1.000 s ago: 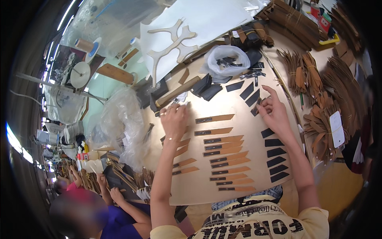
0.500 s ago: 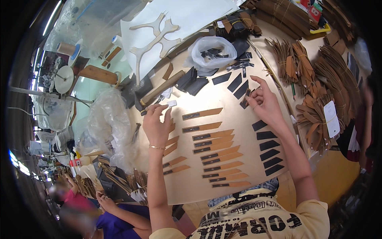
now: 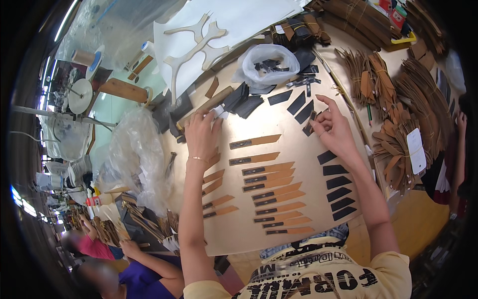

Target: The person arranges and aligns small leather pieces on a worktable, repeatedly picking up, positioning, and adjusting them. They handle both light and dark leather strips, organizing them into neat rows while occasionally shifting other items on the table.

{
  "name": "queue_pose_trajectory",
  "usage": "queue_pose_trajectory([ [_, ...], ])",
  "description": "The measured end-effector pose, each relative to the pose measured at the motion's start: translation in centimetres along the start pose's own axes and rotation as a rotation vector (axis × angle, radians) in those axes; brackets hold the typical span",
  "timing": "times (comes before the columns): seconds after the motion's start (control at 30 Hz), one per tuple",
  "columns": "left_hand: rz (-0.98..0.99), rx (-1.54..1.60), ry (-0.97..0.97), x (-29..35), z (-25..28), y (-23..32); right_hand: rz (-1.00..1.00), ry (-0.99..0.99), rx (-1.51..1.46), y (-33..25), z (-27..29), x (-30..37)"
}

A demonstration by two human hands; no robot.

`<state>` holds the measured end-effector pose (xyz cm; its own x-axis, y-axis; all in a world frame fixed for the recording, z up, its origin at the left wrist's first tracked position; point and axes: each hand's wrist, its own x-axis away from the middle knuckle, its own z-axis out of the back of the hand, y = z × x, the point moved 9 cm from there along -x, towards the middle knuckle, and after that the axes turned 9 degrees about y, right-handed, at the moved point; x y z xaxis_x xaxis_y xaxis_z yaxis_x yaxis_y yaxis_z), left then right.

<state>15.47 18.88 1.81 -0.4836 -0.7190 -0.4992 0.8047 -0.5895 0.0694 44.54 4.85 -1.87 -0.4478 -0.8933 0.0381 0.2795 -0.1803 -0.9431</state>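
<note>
My left hand (image 3: 200, 132) is at the far left of the work surface, beside a long brown rod (image 3: 211, 101). Its curled fingertips meet a small white piece (image 3: 219, 110) that they seem to pinch; their undersides are hidden. On the right, my right hand (image 3: 334, 130) pinches a small dark leather strip (image 3: 312, 116) between thumb and fingers, its index finger raised. Black slanted leather pieces (image 3: 297, 103) lie just beyond it. Between my arms stands a column of tan leather straps (image 3: 264, 158), each with a dark patch at its left end.
More black pieces (image 3: 338, 181) line the right side. A plastic bag (image 3: 269, 62) of black scraps sits at the back. Bundled brown leather pieces (image 3: 398, 134) crowd the far right. Crumpled clear plastic (image 3: 134, 159) lies left; a co-worker in purple (image 3: 149, 279) is at lower left.
My left hand has moved away from me and slightly right, the small white piece shifting with it. My right hand keeps nearly the same place and pinch.
</note>
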Motion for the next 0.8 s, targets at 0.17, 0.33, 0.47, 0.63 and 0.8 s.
queue_pose_trajectory([
  [0.17,0.001,0.016,0.003,-0.8,-1.1,0.1,0.016,0.0,-0.008,-0.2,0.1,0.0],
  [0.33,-0.06,0.015,0.118,-1.2,0.9,1.0,0.012,-0.005,-0.02,-0.3,0.1,0.1],
  [0.47,-0.203,0.111,0.216,0.5,3.9,6.2,-0.017,0.001,-0.028,-0.1,0.2,0.0],
  [0.63,-0.618,0.122,0.152,2.7,1.5,17.5,-0.024,0.008,-0.042,0.2,0.2,-0.2],
  [0.8,-0.722,0.109,0.078,2.7,-1.1,21.1,-0.028,0.023,-0.058,0.6,0.2,-0.4],
])
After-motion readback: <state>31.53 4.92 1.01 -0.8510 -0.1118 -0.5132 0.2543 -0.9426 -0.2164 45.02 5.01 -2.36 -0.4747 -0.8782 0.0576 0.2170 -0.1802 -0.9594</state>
